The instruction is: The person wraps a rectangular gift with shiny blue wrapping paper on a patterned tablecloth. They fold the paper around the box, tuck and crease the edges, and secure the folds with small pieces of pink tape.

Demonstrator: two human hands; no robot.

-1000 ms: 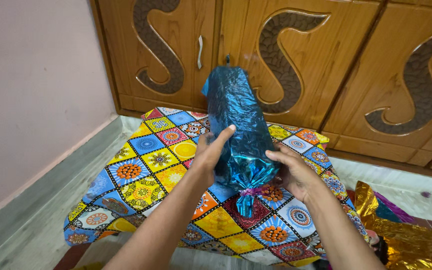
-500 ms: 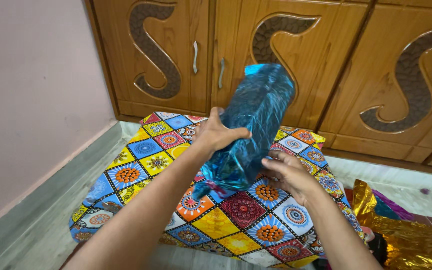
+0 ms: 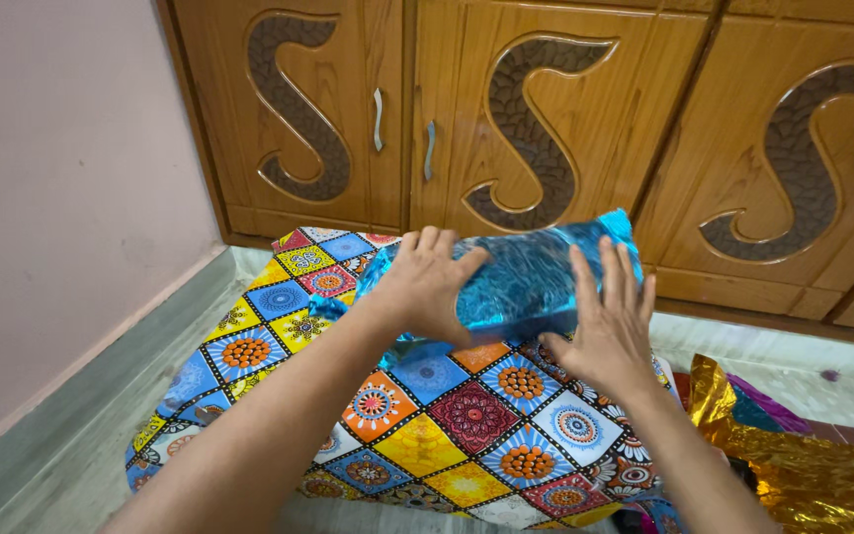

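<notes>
Left hand point(image 3: 427, 282), right hand point(image 3: 605, 321), fingers curled

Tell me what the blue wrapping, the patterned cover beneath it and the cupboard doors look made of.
Blue wrapping: likely metallic foil film, glossy, crinkled with bright glints. Patterned cover: probably printed fabric, matte. Cupboard doors: wood or wood-look laminate, semi-gloss, visible grain.
</notes>
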